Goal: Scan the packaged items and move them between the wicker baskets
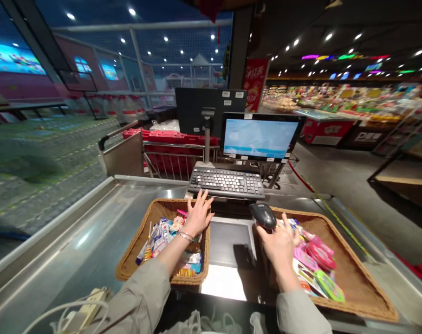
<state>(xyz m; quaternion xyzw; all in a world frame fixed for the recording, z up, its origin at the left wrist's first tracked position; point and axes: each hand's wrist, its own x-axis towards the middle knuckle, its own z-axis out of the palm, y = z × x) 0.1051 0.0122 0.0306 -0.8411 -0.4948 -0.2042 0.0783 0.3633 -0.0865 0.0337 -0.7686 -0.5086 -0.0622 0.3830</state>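
Note:
My left hand [197,215] is open, its fingers spread above the far right rim of the left wicker basket [130,257] and near the front edge of the black keyboard [226,181]. Small wrapped sweets and packets [162,239] fill the middle of that basket. A black barcode scanner [262,215] is in my right hand [278,241], with its head facing away from me; my palm hides the handle. Right of this hand lies the right wicker basket [364,278], with a pink plastic item [320,253], a green one [329,285] and several packets.
A lit monitor [259,138] stands behind the keyboard, beside a second screen turned away [209,111]. Between the baskets is a flat scanner plate [231,243] in the metal counter [88,232]. A power strip [88,308] with white cables sits at the near left.

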